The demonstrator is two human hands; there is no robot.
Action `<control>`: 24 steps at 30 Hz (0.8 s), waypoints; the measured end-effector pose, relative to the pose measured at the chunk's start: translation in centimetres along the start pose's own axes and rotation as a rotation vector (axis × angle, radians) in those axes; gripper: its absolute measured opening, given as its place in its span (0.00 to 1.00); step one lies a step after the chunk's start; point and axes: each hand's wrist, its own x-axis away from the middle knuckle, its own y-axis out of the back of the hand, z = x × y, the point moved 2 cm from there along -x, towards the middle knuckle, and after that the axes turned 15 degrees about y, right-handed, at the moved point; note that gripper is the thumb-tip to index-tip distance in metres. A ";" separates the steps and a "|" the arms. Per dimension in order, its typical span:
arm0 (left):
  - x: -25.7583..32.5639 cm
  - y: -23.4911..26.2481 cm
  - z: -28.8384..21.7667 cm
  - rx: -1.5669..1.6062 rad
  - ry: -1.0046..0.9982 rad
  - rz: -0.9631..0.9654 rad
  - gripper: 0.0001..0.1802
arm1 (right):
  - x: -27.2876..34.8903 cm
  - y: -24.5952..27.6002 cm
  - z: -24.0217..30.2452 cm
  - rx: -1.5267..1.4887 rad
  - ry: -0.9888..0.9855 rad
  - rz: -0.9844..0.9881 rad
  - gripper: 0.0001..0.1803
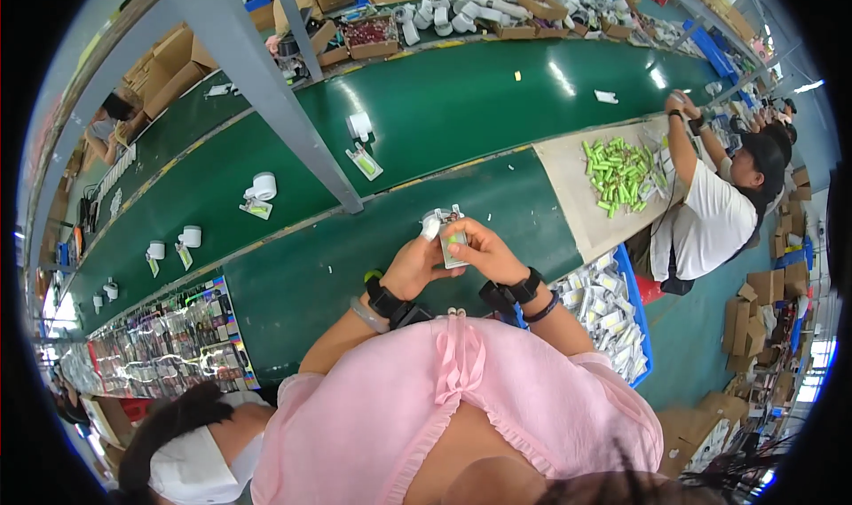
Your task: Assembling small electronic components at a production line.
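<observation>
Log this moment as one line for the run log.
left hand: holds small packet | right hand: holds same small packet | over green conveyor belt

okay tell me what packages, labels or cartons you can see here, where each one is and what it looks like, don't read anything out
Small card pack: in both hands, the left hand and right hand; clear front, green insert.
Flat packs: on the green belt, beside white rolls; pale with green.
Blue bin: at the person's right; full of white packets.
Printed cards: lower left; dark, glossy rows.
Brown cartons: beyond the belt; open.
</observation>
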 end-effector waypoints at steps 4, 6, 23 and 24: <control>1.1 4.7 2.1 0.109 0.025 -0.126 0.30 | -6.1 3.0 -1.0 0.276 -0.115 0.116 0.32; 1.7 6.4 3.0 0.114 0.011 -0.120 0.27 | -9.8 4.8 -1.5 0.361 -0.130 0.094 0.35; -1.0 8.6 5.1 0.068 0.178 0.020 0.17 | 2.5 2.5 10.8 0.832 -0.205 0.136 0.23; -1.9 8.1 5.5 0.043 0.229 0.065 0.18 | 5.7 1.3 13.6 1.042 -0.074 0.174 0.22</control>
